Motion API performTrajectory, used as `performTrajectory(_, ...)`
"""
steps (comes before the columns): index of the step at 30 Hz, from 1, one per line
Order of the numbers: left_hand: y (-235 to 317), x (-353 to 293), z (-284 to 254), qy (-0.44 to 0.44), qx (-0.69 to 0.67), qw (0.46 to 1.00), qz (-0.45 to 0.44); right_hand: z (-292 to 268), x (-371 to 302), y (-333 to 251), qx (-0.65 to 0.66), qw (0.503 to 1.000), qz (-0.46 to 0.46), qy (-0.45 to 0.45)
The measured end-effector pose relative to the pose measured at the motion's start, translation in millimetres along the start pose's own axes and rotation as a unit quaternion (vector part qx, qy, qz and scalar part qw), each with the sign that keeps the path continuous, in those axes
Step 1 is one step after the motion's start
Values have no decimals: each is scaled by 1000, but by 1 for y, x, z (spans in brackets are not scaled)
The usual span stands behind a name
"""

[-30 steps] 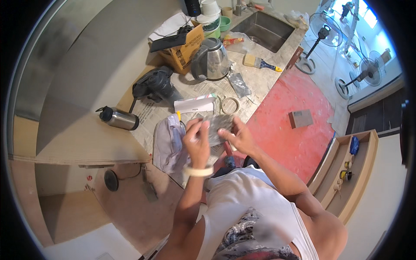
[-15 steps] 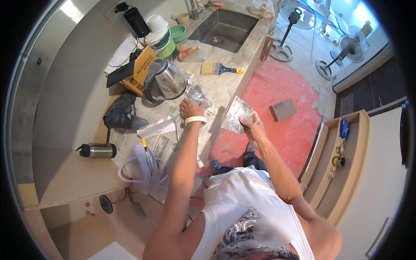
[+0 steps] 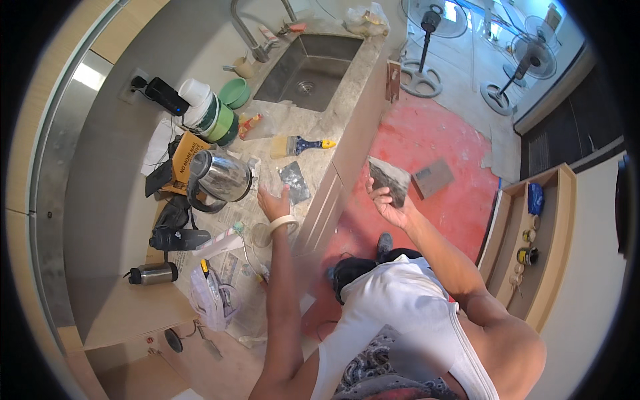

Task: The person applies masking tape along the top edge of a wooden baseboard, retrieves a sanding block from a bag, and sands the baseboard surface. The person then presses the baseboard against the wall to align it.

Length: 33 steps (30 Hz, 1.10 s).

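Note:
My left hand (image 3: 273, 202) is open above the counter, its fingers apart and nothing in them. A pale roll of tape (image 3: 283, 223) rings that wrist. Just beyond my fingers lies a flat dark-grey piece (image 3: 295, 182) with whitish smears; whether the thumb touches it I cannot tell. Over the floor, right of the counter edge, my right hand (image 3: 395, 205) grips a flat, mottled grey-and-white plate (image 3: 390, 180) by its lower edge, holding it tilted. A steel electric kettle (image 3: 223, 177) stands left of my left hand. Farther back lies a wide paintbrush (image 3: 300, 145) with a yellow-tipped handle.
A sink (image 3: 307, 70) is set into the far counter. Buckets (image 3: 212, 113), a green bowl (image 3: 234, 93) and a cardboard box (image 3: 188, 159) stand along the wall. Bottles (image 3: 153, 274) sit at the left. A brown block (image 3: 433, 178) lies on the red floor; fans (image 3: 427, 47) stand beyond.
My left hand has come away from the dark-grey piece, and its fingers have spread. My right hand has turned the plate, showing a darker face. The whole view has shifted.

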<state>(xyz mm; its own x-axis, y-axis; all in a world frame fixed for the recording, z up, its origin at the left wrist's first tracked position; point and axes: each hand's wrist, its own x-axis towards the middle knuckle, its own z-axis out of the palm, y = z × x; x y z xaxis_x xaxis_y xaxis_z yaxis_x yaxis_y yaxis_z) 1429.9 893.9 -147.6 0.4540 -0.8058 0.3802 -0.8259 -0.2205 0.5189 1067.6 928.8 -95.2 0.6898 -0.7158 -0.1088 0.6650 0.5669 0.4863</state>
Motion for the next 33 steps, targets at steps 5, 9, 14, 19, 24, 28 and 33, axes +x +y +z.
performTrajectory(5,110,-13,-31,-262,-438,860,-15,11,22,-1,8,996,76,36)
performTrajectory(9,164,-13,-53,-403,-502,764,-38,34,33,38,-137,980,111,93)
performTrajectory(14,124,-33,-54,-355,-612,695,-127,30,28,53,-480,872,94,21)
performTrajectory(19,94,-47,-45,-325,-664,646,-188,40,42,57,-544,827,128,-63)
performTrajectory(24,73,-46,-27,-318,-665,660,-142,38,63,52,-695,706,119,-75)
performTrajectory(28,50,-30,-36,-333,-623,699,-107,56,74,71,-850,507,123,-73)
performTrajectory(33,19,-26,-15,-210,-515,822,-121,51,107,70,-898,395,107,-160)
